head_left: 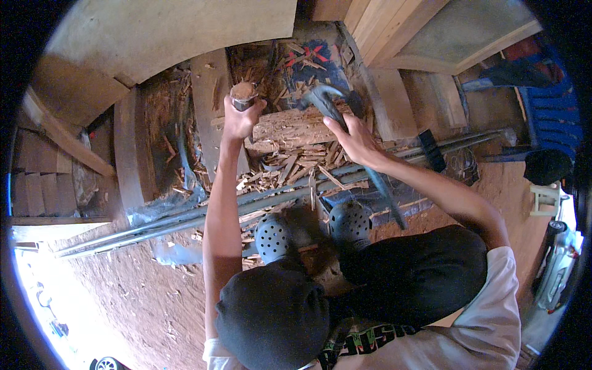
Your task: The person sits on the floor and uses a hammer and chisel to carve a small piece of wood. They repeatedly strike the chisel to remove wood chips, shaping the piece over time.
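Observation:
My left hand [244, 117] is closed around a chisel, its round, battered wooden handle end [243, 92] showing above the fist. A bit of its blade appears below the fist, near a rough wooden beam [290, 128]. My right hand [354, 140] grips a hammer [332, 110] by its dark handle. The hammer's metal head, slightly blurred, is raised to the right of the chisel, apart from it. Splintered wood chips [290, 169] lie thickly around the beam.
Long metal pipes [240, 206] run across the ground between the beam and my clogs [272, 237]. Boards [209, 92] stand on both sides, with framed panels [468, 37] at the far right. A blue plastic chair [552, 117] and a small stool [544, 200] stand at right.

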A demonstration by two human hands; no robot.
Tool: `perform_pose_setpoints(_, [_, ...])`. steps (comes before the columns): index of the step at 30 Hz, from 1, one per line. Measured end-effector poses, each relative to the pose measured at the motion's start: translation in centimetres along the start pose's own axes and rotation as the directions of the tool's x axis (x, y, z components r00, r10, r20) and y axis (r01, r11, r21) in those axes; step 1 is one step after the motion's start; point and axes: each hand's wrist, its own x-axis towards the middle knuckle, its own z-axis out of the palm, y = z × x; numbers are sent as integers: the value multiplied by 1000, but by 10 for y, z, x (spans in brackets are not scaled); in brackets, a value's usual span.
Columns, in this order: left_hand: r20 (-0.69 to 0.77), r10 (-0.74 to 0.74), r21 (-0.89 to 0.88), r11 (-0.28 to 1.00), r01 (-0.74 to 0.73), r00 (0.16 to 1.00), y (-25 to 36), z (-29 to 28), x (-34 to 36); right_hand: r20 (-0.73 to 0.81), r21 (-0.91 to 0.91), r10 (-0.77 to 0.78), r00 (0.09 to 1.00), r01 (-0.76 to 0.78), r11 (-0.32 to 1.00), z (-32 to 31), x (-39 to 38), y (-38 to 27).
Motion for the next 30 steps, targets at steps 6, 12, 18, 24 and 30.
perform_pose_setpoints(6, [-3, 5, -93, 996, -5, 1000, -14, -7, 13, -9, -250, -146, 989, 140, 958, 2, -6, 56])
perform_pose_setpoints(12, [148, -182, -126, 971, 201, 972, -19, -18, 31, 189, -278, -5, 982, 58, 959, -8, -1, 51])
perform_pose_setpoints(18, [-13, -258, -257, 935, 246, 966, -11, -4, 48, 165, -293, -21, 986, 70, 954, -4, 2, 55])
perform_pose_setpoints(24, [51, -272, -166, 947, 277, 961, -27, -15, 55, 129, -305, -109, 986, 144, 942, -4, 3, 59])
perform_pose_setpoints(30, [-49, -376, -215, 909, 358, 925, -45, -22, 55, 113, -364, -173, 978, 203, 909, -1, 1, 61])
